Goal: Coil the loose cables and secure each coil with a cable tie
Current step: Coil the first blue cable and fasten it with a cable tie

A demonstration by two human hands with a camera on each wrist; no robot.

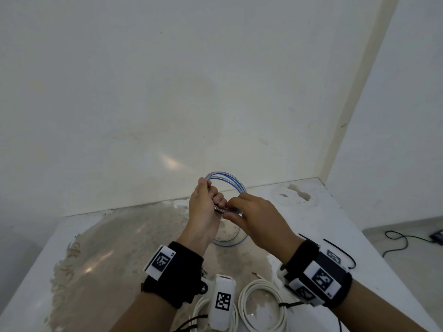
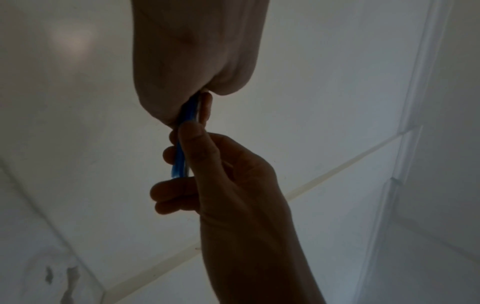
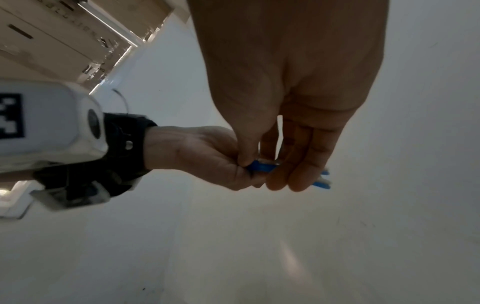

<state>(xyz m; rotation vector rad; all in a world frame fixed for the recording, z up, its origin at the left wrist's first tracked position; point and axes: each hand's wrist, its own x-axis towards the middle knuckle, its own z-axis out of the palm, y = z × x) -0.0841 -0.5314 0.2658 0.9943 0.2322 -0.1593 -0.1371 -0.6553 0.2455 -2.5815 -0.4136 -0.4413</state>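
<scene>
A coil of clear cable with a blue stripe is held upright above the table. My left hand grips its bunched strands in a fist on the left side. Right beside it, my right hand pinches the same bundle between thumb and fingers. The coil's lower loop hangs below the hands. The left wrist view shows the blue strands running from my left hand into the right hand. In the right wrist view my right hand pinches the blue bundle, next to the left hand.
Two white cable coils lie at the near edge of the worn white table, one with a black tie on it. Loose black cable ties lie by my right wrist. A wall rises behind; a black cord crosses the floor.
</scene>
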